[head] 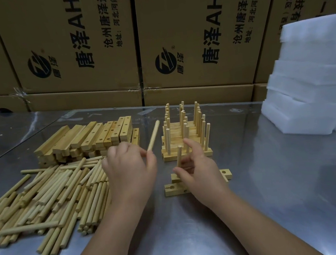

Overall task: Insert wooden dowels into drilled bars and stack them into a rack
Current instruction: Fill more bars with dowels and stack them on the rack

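My left hand (pixel 129 171) pinches a wooden dowel (pixel 153 136) that points up and to the right. My right hand (pixel 196 168) holds a second dowel (pixel 179 155) upright over two drilled bars (pixel 225 174) lying side by side in front of me; whether its lower end sits in a hole is hidden by my fingers. Behind them stands the rack (pixel 185 133), stacked bars with several upright dowels. A loose heap of dowels (pixel 45 194) lies at the left, and a pile of drilled bars (pixel 85 140) sits behind it.
The work surface is a shiny metal table (pixel 274 199). Cardboard boxes (pixel 93 52) form a wall along the back. A stack of white foam sheets (pixel 313 83) stands at the right rear.
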